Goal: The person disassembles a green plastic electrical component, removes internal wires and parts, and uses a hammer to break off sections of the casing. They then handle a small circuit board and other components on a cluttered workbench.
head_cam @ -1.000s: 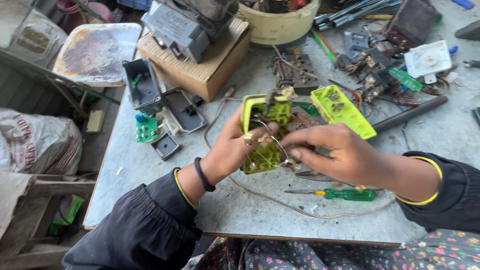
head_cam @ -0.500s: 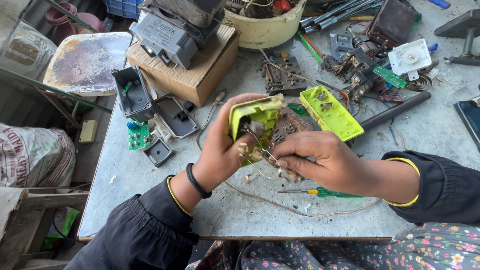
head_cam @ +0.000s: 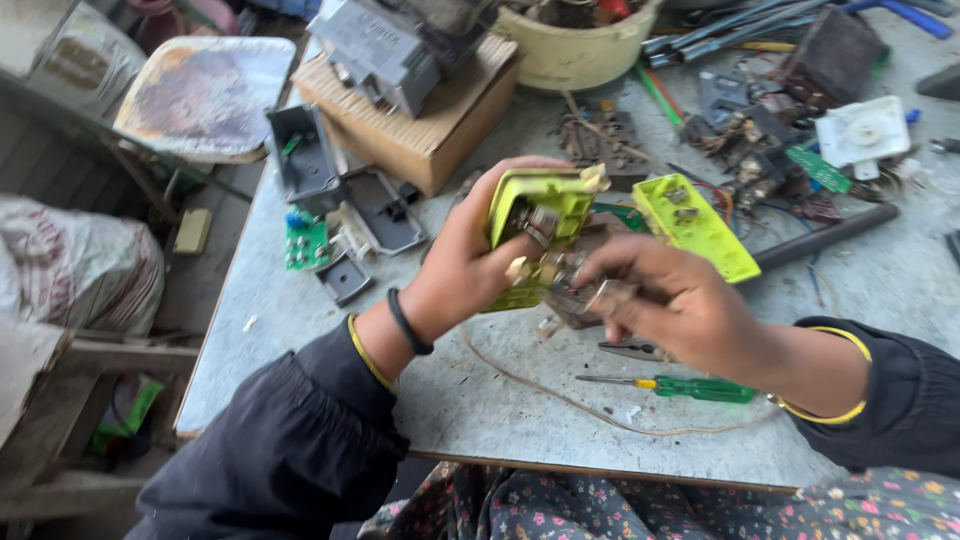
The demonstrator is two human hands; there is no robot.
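Left hand (head_cam: 465,270): curled around the yellow-green casing (head_cam: 535,215), thumb on its near edge, holding it up off the table (head_cam: 330,340); a black band sits on the wrist.
Right hand (head_cam: 670,305): fingers drawn together, pinching at small metal parts (head_cam: 560,270) on the open inner face of the casing.
Yellow-green casing: held between both hands above the middle of the table, tilted, open side towards the camera; metal contacts show inside.
Second yellow-green shell (head_cam: 695,225): lying on the table just behind the right hand, apart from the held piece.
Green-handled screwdriver (head_cam: 680,387): flat on the table below the right wrist, untouched.
Pliers (head_cam: 635,349): partly hidden under the right hand, on the table.
Thin wire (head_cam: 560,395): trailing loose across the table in front of the hands.
Green circuit board (head_cam: 306,243): near the table's left edge, beside grey plastic housing parts (head_cam: 375,205).
Cardboard box (head_cam: 420,125): behind the left hand, carrying a grey device (head_cam: 385,45).
Cream bowl (head_cam: 575,50): at the far edge, contents unclear.
Far right clutter: white round-faced part (head_cam: 863,132) among dark components and wires.
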